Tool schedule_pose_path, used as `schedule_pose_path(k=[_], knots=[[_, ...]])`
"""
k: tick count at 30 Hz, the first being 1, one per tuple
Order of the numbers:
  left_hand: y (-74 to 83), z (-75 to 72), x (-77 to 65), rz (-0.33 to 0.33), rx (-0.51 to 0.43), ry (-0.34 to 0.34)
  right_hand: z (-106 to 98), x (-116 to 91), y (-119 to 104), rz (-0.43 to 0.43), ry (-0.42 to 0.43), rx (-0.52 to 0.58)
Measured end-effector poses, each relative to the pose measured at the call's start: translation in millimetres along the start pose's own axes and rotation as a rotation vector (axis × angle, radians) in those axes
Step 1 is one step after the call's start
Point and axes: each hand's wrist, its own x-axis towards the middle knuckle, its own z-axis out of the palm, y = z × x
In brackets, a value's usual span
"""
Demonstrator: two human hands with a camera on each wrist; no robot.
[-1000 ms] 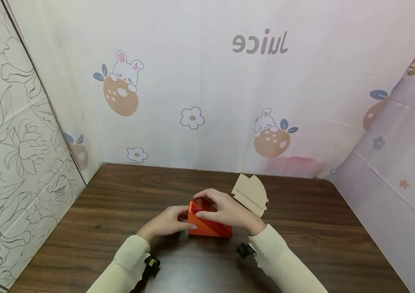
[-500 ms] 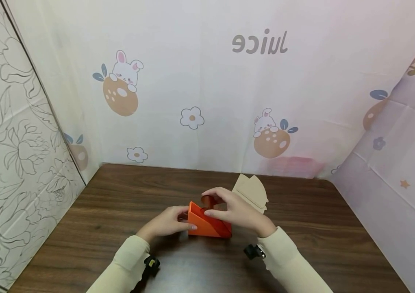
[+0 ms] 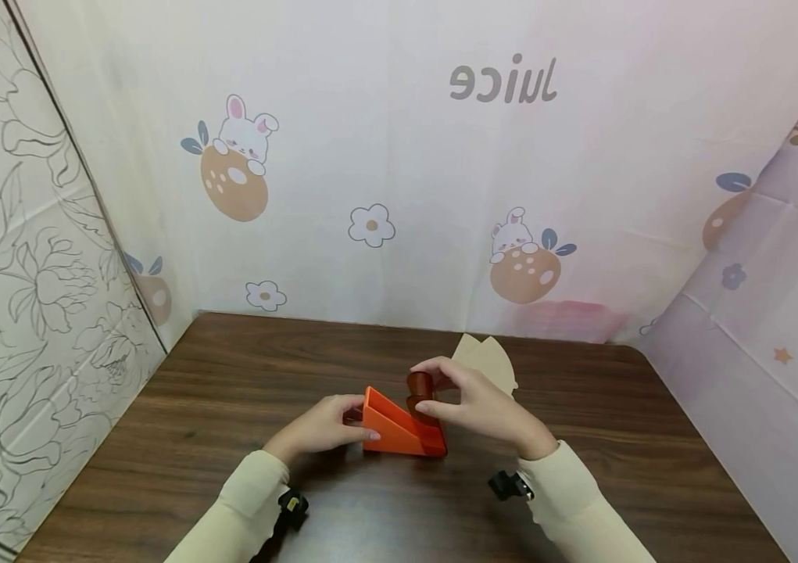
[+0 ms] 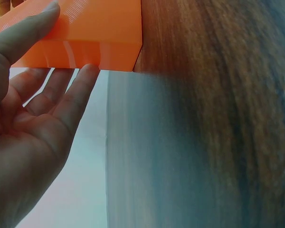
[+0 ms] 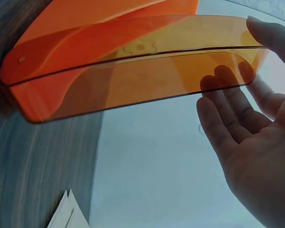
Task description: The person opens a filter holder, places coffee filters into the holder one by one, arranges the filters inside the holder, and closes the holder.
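An orange wedge-shaped box stands on the table, its tall end to the left and its top uncovered. My left hand holds that tall end, thumb on the near face and fingertips against the end wall. A see-through amber lid is tilted up from the box's low right end, where a small round pivot shows in the right wrist view. With thumb and fingers my right hand pinches the lid's free end. The inside of the box is mostly hidden.
Cone-shaped beige paper filters lie in a loose stack behind my right hand, partly covered by it. The dark wooden table meets a printed curtain at the back. Each sleeve cuff carries a small black camera.
My right hand has moved right, swinging the amber lid up and away from the box's tall end. The box and my left hand have stayed in place.
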Motion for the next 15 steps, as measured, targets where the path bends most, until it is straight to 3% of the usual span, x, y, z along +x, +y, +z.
schedule_pose_path(k=[8,15], knots=[[-1.3,-0.1,-0.3,-0.003,0.0,0.002,-13,-15,3,0.052,0.032,0.0],[-0.9,-0.3,-0.5,-0.002,0.004,-0.004,-21,-25,11,0.032,0.054,0.018]])
